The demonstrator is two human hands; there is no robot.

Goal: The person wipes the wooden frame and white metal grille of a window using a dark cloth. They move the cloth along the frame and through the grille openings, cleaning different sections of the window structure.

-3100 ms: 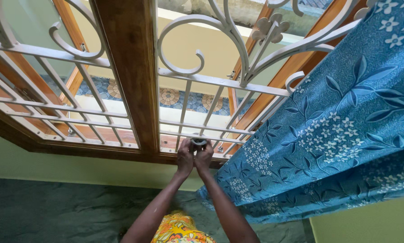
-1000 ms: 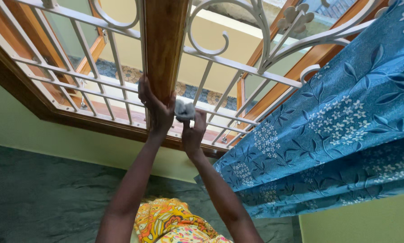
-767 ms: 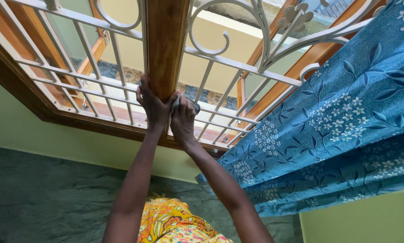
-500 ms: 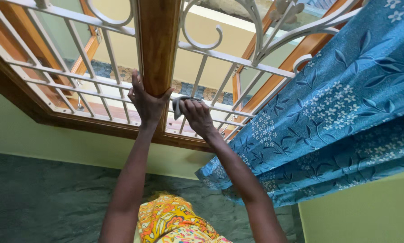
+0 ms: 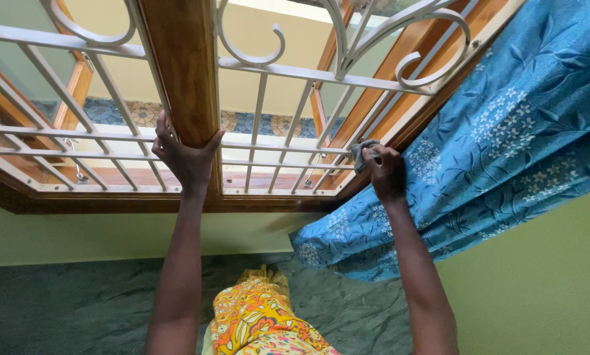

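My left hand [image 5: 186,156] grips the brown wooden centre post [image 5: 180,72] of a window, fingers wrapped around its lower part. My right hand [image 5: 383,172] holds a small grey cloth [image 5: 362,150] pressed against the right end of a horizontal bar of the white metal grille [image 5: 288,72], close to the wooden frame at the right. Both arms reach up from the bottom of the view.
A blue flowered curtain [image 5: 505,138] hangs bunched to the right of the window, just beside my right hand. Pale green wall [image 5: 551,276] lies below it. A dark green floor [image 5: 65,309] and my yellow and orange patterned garment [image 5: 262,322] show underneath.
My right hand has slid the cloth rightward along the grille bar, from beside the centre post to the right frame. My left hand stays on the post. The view shifted right.
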